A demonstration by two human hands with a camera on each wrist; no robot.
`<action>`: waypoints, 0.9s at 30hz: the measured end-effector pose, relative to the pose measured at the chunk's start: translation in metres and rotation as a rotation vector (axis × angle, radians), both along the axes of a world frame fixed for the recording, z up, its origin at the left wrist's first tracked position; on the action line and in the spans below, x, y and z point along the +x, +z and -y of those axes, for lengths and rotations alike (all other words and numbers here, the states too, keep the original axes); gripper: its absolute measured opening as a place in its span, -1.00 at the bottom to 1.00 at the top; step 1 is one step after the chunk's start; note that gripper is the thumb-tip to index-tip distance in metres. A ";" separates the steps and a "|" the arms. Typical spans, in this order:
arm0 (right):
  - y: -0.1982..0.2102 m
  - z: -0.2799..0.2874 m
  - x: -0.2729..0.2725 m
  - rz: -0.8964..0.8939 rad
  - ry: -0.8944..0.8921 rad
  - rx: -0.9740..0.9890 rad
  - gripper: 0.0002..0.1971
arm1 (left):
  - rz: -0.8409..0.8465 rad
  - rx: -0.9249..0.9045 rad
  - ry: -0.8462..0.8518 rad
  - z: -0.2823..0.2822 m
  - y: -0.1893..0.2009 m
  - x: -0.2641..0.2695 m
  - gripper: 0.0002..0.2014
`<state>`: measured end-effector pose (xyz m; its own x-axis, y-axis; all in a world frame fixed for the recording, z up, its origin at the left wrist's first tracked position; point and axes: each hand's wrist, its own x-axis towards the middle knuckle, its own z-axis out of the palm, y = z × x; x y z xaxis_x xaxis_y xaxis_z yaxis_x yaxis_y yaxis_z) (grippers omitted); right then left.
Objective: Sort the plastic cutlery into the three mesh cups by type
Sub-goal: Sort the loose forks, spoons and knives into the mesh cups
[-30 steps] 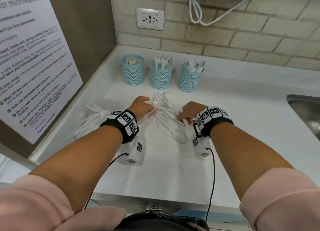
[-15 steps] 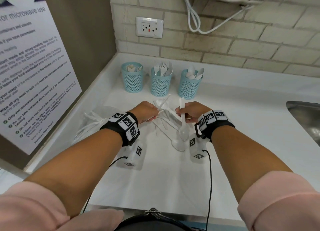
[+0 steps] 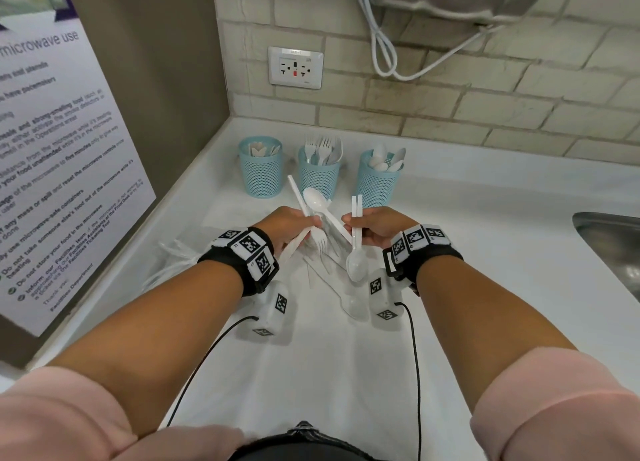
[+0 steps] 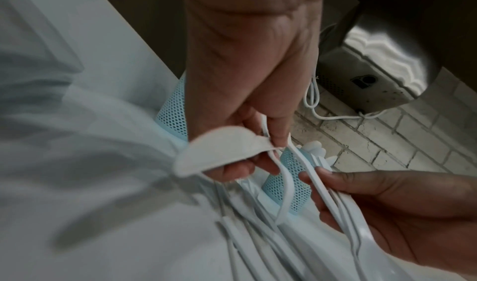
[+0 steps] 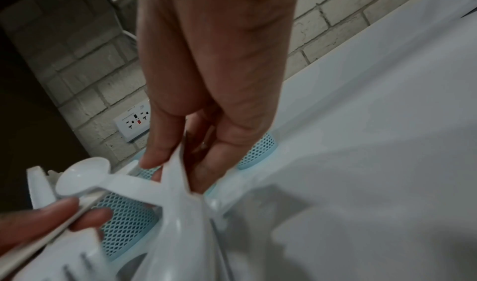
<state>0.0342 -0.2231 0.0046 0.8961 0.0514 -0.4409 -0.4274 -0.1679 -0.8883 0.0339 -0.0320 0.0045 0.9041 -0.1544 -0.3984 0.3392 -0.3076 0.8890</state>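
Three blue mesh cups stand in a row at the back: the left cup [image 3: 260, 171] holds knives, the middle cup [image 3: 318, 173] forks, the right cup [image 3: 377, 180] spoons. My left hand [image 3: 308, 223] grips a mixed bundle of white cutlery [image 3: 313, 215] above the counter: a spoon bowl [image 3: 315, 199] points up and fork tines [image 3: 320, 242] point down. My right hand [image 3: 353, 227] pinches spoons [image 3: 356, 266] upright, two handles up and a bowl hanging below. In the right wrist view its fingers [image 5: 157, 158] clamp the handles. Loose cutlery [image 3: 323, 265] and one spoon [image 3: 356, 306] lie beneath.
A crumpled clear plastic bag [image 3: 169, 256] lies left of my left wrist. A steel sink [image 3: 609, 249] is set into the white counter [image 3: 485, 239] at the right. A poster wall [image 3: 69, 170] closes the left side; brick wall, outlet [image 3: 295, 67] and a hanging cable [image 3: 384, 52] are behind.
Both hands have risen off the pile on the counter. The right hand has picked up spoons and turned them upright; the left has lifted its bundle.
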 end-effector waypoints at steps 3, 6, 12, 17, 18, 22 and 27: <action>0.002 -0.001 -0.003 0.003 0.033 -0.018 -0.94 | -0.099 -0.253 0.016 0.004 -0.002 0.000 -0.86; 0.000 -0.006 -0.004 0.016 0.046 -0.050 -0.93 | -0.125 -0.434 0.020 0.007 -0.005 0.000 -0.86; -0.002 -0.017 -0.005 -0.034 0.089 -0.037 -0.86 | -0.107 -0.446 0.055 0.011 -0.009 0.002 -0.84; 0.001 -0.010 -0.005 -0.045 -0.028 0.107 -0.85 | -0.133 -0.368 0.060 0.005 -0.011 0.003 -0.76; 0.001 -0.008 -0.005 -0.046 -0.045 0.123 -0.85 | -0.141 -0.383 0.065 0.005 -0.012 0.003 -0.76; 0.005 -0.008 -0.004 -0.039 -0.056 0.184 -0.84 | -0.155 -0.393 0.073 0.005 -0.012 0.002 -0.73; 0.006 -0.005 0.000 -0.035 -0.038 0.163 -0.87 | -0.154 -0.361 0.019 0.008 -0.012 0.002 -0.72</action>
